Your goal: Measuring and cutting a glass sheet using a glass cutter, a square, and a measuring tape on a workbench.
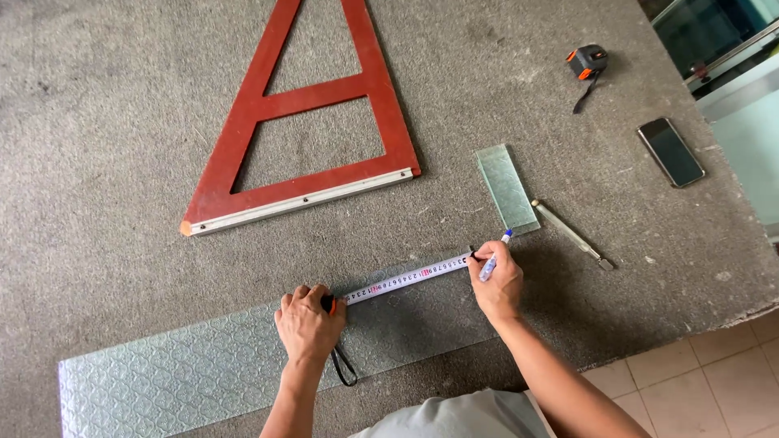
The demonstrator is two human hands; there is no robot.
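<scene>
Below, hands (pixel 310 324) (pixel 497 282) stretching tape measure (pixel 406 278), patterned glass strip (pixel 162 373), marker (pixel 493 258)

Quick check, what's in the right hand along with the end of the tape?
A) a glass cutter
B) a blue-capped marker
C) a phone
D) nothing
B: the right hand pins the end of the tape measure on the patterned glass strip while gripping a blue-capped marker; the glass cutter and phone lie untouched on the grey table.

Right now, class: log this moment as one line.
left hand: presses tape measure on patterned glass | right hand: holds marker at tape's end
</scene>
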